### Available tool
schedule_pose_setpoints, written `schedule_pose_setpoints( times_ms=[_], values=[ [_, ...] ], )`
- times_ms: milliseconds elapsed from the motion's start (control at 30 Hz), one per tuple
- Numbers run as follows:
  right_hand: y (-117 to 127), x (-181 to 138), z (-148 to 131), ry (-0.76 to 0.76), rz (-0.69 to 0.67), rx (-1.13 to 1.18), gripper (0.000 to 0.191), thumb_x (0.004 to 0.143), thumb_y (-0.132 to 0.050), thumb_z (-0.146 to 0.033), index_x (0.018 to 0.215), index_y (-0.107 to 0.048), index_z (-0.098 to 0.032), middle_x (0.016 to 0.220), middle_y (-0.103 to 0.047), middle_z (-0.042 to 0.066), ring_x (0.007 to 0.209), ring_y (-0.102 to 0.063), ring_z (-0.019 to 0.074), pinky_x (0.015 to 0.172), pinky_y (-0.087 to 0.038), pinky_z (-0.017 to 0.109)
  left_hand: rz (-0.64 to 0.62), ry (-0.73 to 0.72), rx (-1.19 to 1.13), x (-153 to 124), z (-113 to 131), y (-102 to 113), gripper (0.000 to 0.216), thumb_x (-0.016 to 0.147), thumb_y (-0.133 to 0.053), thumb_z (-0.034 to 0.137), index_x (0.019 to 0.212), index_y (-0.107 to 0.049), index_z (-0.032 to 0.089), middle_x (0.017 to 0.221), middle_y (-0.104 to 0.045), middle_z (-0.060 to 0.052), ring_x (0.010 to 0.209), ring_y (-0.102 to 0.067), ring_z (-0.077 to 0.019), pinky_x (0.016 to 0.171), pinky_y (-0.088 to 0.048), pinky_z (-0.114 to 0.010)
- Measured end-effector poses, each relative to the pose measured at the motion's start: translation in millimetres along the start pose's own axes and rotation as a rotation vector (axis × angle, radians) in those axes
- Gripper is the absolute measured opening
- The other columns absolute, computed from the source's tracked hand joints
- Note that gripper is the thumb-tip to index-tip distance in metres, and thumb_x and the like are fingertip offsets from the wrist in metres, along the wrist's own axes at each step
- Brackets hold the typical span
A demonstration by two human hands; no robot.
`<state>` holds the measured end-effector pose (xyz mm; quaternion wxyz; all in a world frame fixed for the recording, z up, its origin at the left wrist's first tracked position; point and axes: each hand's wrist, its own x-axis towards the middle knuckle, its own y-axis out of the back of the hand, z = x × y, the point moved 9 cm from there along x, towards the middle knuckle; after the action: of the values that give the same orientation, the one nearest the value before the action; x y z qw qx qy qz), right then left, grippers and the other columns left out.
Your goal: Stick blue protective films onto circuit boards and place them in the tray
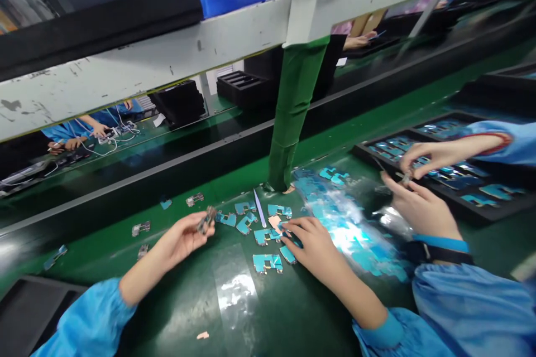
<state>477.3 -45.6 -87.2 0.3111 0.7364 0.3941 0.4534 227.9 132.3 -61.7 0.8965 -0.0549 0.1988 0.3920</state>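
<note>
My left hand [180,242] pinches a small metallic circuit board [206,220] between thumb and fingers, raised over the green work surface. To its right, my right hand [312,245] reaches down among several small boards with blue faces [268,263]. Its curled fingertips meet at a blue edge beside a copper-coloured piece [275,223]; what they grip is mostly hidden. Pale purple tweezers [260,208] lie just behind these boards. Left of my left hand, metallic boards [141,228] are scattered on the surface.
At right, a co-worker's hands [427,206] hold a small part beside a black tray [494,209] of blue boards. Clear plastic sheeting [347,223] lies between us. A green-wrapped post [293,111] rises behind the boards. A black tray [33,312] sits lower left.
</note>
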Motion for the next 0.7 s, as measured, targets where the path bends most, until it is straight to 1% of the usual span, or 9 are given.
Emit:
schedule_pose_setpoints(
  times_ms=[67,133,200,267,367,433,500,600,700],
  values=[
    [-2,-4,-3,0.018,0.021,-0.015,0.025,0.097,-0.053,-0.030,0.101,-0.076,-0.020,0.102,-0.069,0.012,0.100,-0.057,0.0316,0.087,-0.050,0.048,-0.051,0.041,-0.044,-47,-34,-5,0.046,0.085,-0.066,0.043,0.120,-0.056,0.016,0.113,-0.071,-0.015,0.096,-0.074,-0.0238,0.078,-0.062,-0.033],
    [-2,-7,-5,0.027,0.043,-0.023,0.026,0.098,-0.052,-0.030,0.097,-0.075,-0.019,0.100,-0.069,0.013,0.100,-0.057,0.0319,0.087,-0.049,0.048,-0.048,0.004,0.104,-84,-58,-12,0.044,0.080,-0.072,0.039,0.116,-0.057,0.018,0.111,-0.072,-0.013,0.094,-0.074,-0.0233,0.078,-0.062,-0.034],
    [-2,-6,-8,0.037,0.048,0.005,0.027,0.099,-0.050,-0.032,0.092,-0.074,-0.019,0.096,-0.070,0.012,0.097,-0.059,0.0314,0.086,-0.049,0.048,-0.008,-0.119,0.395,-108,-66,-18,0.040,0.081,-0.069,0.032,0.117,-0.058,0.021,0.115,-0.071,-0.011,0.099,-0.072,-0.0232,0.086,-0.061,-0.037],
    [1,-5,-8,0.017,0.051,0.078,0.028,0.098,-0.050,-0.037,0.088,-0.070,-0.020,0.092,-0.070,0.011,0.093,-0.062,0.0301,0.084,-0.050,0.046,0.004,-0.275,0.686,-119,-60,-28,0.038,0.086,-0.060,0.026,0.124,-0.056,0.024,0.121,-0.069,-0.009,0.106,-0.070,-0.0232,0.093,-0.059,-0.040],
    [11,-8,5,-0.163,0.098,0.211,0.031,0.094,-0.053,-0.051,0.091,-0.064,-0.022,0.087,-0.071,0.008,0.086,-0.067,0.0276,0.076,-0.052,0.040,-0.030,-0.466,0.985,-116,-46,-37,0.038,0.092,-0.050,0.020,0.130,-0.053,0.020,0.124,-0.067,-0.012,0.110,-0.067,-0.0259,0.095,-0.057,-0.044],
    [18,-17,18,-0.328,0.167,0.275,0.036,0.087,-0.058,-0.058,0.094,-0.063,-0.023,0.087,-0.073,0.006,0.086,-0.070,0.0279,0.075,-0.053,0.039,-0.013,-0.538,1.088,-107,-41,-37,0.037,0.092,-0.050,0.019,0.129,-0.054,0.016,0.123,-0.067,-0.013,0.112,-0.065,-0.0281,0.096,-0.055,-0.046],
    [21,-27,26,-0.429,0.221,0.323,0.038,0.083,-0.062,-0.060,0.092,-0.063,-0.024,0.090,-0.074,0.006,0.089,-0.071,0.0295,0.079,-0.054,0.040,0.040,-0.583,1.124,-96,-38,-34,0.036,0.090,-0.055,0.020,0.125,-0.056,0.016,0.120,-0.068,-0.013,0.111,-0.065,-0.0283,0.096,-0.054,-0.045],
    [15,-30,26,-0.411,0.214,0.375,0.031,0.084,-0.060,-0.055,0.087,-0.061,-0.024,0.097,-0.075,0.008,0.088,-0.072,0.0294,0.081,-0.055,0.042,0.118,-0.636,1.127,-71,-33,-35,0.031,0.090,-0.059,0.024,0.120,-0.059,0.016,0.117,-0.070,-0.011,0.108,-0.064,-0.0266,0.095,-0.051,-0.043],
    [12,-24,25,-0.365,0.212,0.377,0.025,0.084,-0.056,-0.050,0.086,-0.054,-0.025,0.097,-0.074,0.010,0.075,-0.070,0.0268,0.074,-0.055,0.042,0.111,-0.705,1.156,-43,-23,-46,0.026,0.092,-0.059,0.026,0.116,-0.063,0.016,0.116,-0.069,-0.010,0.110,-0.061,-0.0264,0.096,-0.047,-0.042]
  ],
)
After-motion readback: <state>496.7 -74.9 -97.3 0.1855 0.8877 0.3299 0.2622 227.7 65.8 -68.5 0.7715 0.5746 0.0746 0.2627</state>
